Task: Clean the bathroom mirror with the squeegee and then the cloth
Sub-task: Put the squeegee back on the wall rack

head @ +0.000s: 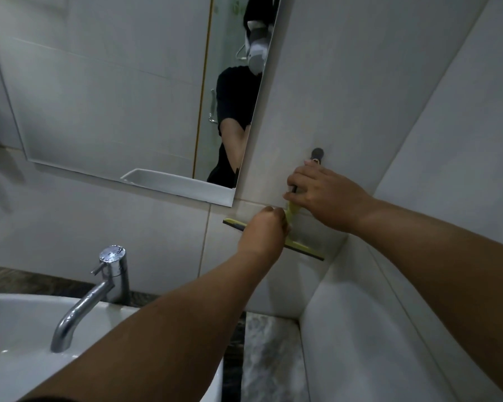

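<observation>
A yellow-green squeegee (302, 248) with a dark rubber blade hangs against the tiled wall, right of the mirror (114, 91), under a dark wall hook (317, 153). My right hand (323, 195) is closed around its handle just below the hook. My left hand (266, 230) grips the squeegee's head at the middle of the blade bar, hiding that part. The mirror reflects a person in a dark shirt at its right edge. No cloth is in view.
A white basin (18, 329) with a chrome tap (105, 285) sits at the lower left. A dark marbled counter (273, 358) runs to the corner, where a white tiled side wall (418, 140) closes in on the right.
</observation>
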